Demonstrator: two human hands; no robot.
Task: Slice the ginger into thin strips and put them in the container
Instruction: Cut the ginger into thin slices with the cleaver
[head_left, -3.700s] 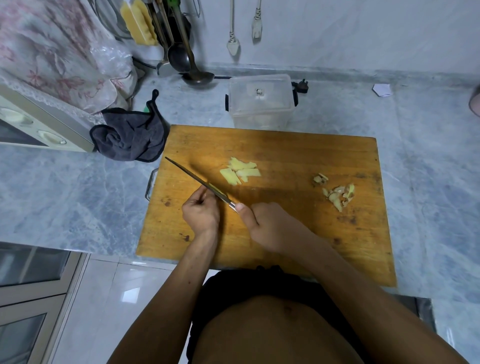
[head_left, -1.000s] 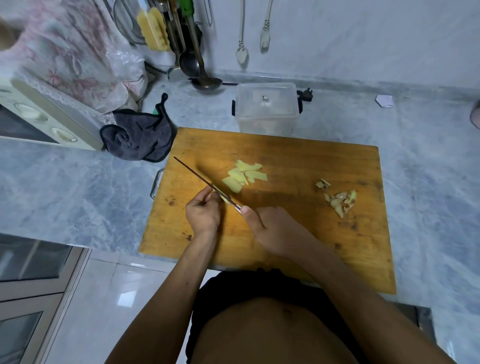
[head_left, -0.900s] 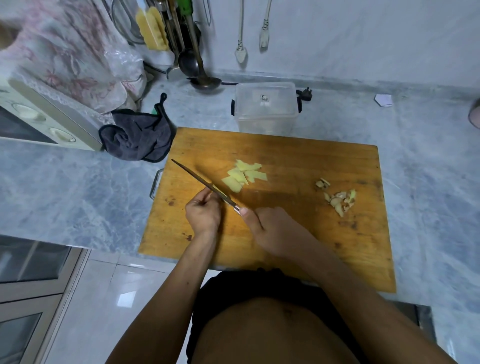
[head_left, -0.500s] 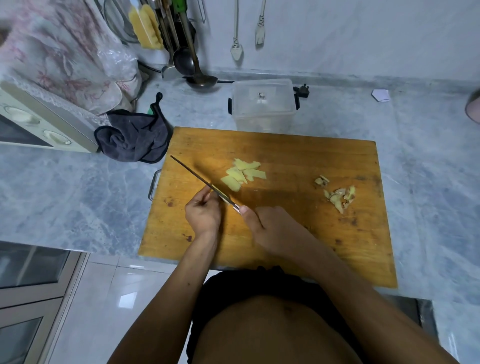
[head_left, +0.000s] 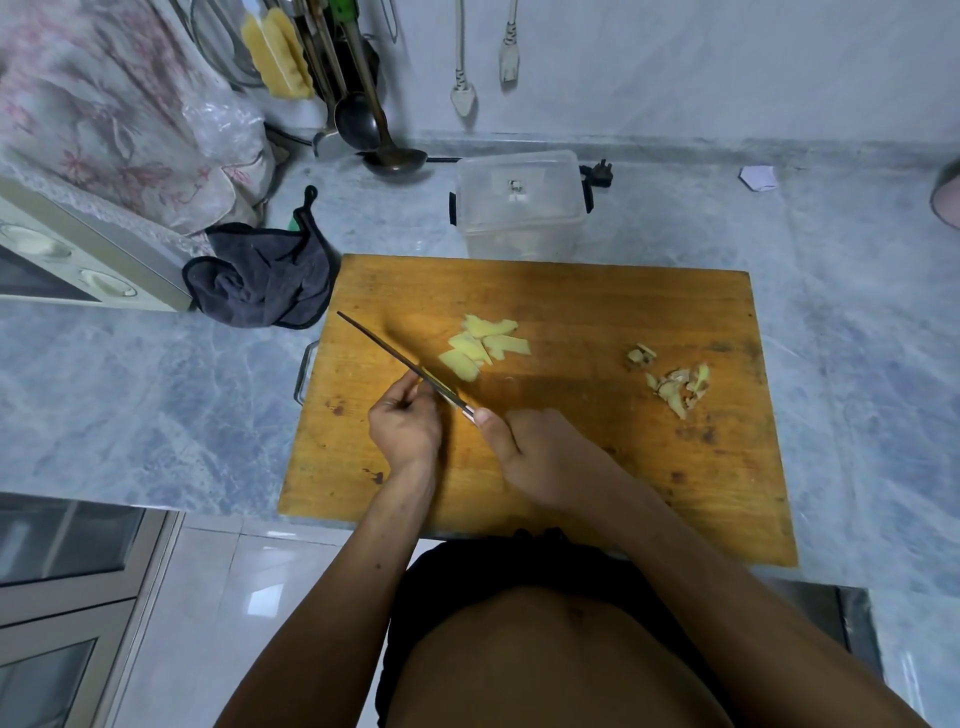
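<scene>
While the right hand (head_left: 540, 457) curls round the handle of the knife (head_left: 400, 361) at the middle of the frame, the blade runs up and to the left across the board (head_left: 571, 467), edge down. The left hand (head_left: 405, 423) sits just left of the blade, fingers curled and bunched against it; a sliver of yellow shows at the fingertips, probably the ginger piece (head_left: 434, 382) being cut, though the hand hides most of it. Just above and right of the blade lie the slices (head_left: 483, 345), pale yellow, overlapping in a small cluster on the board. Well to their right, near the board's right side, sits a heap of peel (head_left: 675, 384). The container (head_left: 519, 208), clear plastic with its lid on, stands on the counter (head_left: 130, 389) touching or just beyond the board's upper edge, at upper centre. A dark cloth (head_left: 265, 280) lies by the board's upper left corner, and ladles (head_left: 374, 124) hang above it.
</scene>
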